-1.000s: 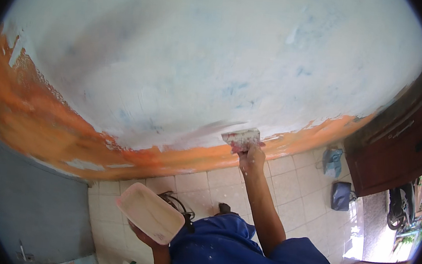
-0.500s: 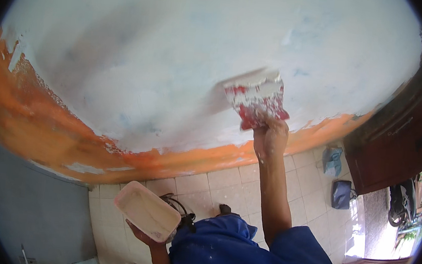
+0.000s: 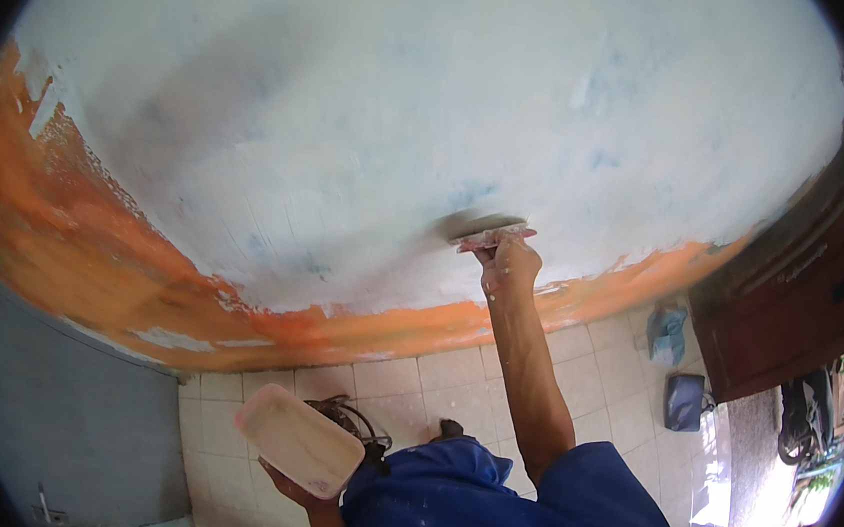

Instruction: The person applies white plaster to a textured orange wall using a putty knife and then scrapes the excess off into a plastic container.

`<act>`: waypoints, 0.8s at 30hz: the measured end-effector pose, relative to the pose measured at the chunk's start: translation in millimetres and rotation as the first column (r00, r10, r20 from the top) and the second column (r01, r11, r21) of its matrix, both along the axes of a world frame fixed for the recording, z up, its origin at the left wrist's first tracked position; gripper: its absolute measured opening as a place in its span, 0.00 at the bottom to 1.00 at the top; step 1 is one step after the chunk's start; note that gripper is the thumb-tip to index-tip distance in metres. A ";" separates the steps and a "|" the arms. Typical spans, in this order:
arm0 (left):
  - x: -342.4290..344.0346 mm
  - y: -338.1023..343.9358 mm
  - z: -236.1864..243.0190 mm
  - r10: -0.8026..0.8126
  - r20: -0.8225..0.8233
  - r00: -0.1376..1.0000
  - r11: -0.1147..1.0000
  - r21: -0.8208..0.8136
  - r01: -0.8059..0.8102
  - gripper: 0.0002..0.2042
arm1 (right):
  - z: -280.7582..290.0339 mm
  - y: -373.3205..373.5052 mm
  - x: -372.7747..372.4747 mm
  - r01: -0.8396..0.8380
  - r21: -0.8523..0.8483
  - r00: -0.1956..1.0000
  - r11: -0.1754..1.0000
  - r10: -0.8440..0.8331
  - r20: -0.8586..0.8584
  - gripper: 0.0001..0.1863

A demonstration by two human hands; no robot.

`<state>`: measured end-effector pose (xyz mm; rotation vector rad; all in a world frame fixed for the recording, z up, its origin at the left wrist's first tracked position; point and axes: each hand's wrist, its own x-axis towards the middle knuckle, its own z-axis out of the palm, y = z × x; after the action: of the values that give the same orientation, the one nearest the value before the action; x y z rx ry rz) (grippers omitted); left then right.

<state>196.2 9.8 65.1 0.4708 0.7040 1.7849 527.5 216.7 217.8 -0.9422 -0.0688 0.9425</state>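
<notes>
My right hand [image 3: 512,268] grips a wide putty knife [image 3: 490,236], its red body smeared with white. The blade is against the white-coated wall [image 3: 354,117] and is seen nearly edge-on. Below the white coat runs a band of orange paint [image 3: 285,332] with a ragged upper border. Low on the left, my left hand [image 3: 290,486] holds a pale rectangular tub [image 3: 301,442] from beneath, the fingers partly hidden by it. A thin whitish layer coats the inside of the tub.
Cream tiles [image 3: 387,378] cover the floor below the wall. A grey panel [image 3: 59,392] stands at left. Dark cables [image 3: 353,418] lie near my feet. At right are a blue plastic bag [image 3: 667,335], a dark bag [image 3: 683,402], a brown door [image 3: 790,306] and a motorcycle [image 3: 806,418] outside.
My right hand has drawn the putty knife down the wall and slightly left, and its blade has turned from broadside to nearly edge-on. The tub has shifted slightly down and right.
</notes>
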 end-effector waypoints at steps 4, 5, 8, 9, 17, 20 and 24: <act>6.1 7.0 15.3 -0.025 -0.041 0.999 0.997 -0.070 0.022 0.32 | 29.9 -14.6 2.3 -0.069 0.198 0.996 0.978 0.057 0.068 0.08; 11.6 8.5 24.6 0.022 -0.311 0.950 0.996 -0.071 -0.047 0.33 | 43.1 -23.1 -2.9 -0.062 0.254 0.996 0.965 0.045 0.070 0.06; -3.3 14.7 7.6 -0.020 -0.009 1.000 0.993 -0.116 0.019 0.34 | 48.5 -44.6 0.7 -0.046 0.386 0.991 0.922 -0.006 0.131 0.05; -10.4 13.4 -3.8 -0.034 0.136 0.990 0.992 -0.115 0.050 0.33 | 40.3 -51.6 3.8 -0.067 0.335 0.987 0.940 0.013 0.159 0.06; 6.2 7.4 11.2 -0.004 0.259 0.966 0.999 -0.048 0.017 0.29 | -123.9 -54.1 11.8 -0.080 -0.033 0.945 0.996 0.086 0.315 0.09; -8.4 -5.3 -9.9 0.101 -0.320 0.942 0.995 0.019 -0.100 0.28 | -84.1 -7.1 0.6 -0.011 0.079 0.992 0.997 0.001 0.129 0.07; -10.2 -8.7 -9.2 0.158 -0.706 0.691 0.985 0.066 -0.157 0.29 | -17.9 -1.2 -1.4 0.026 0.179 1.000 0.983 -0.027 0.002 0.07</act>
<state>185.9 1.2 55.9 1.1708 1.3136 1.7398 526.1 215.5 200.0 -0.7769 -0.1428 0.8937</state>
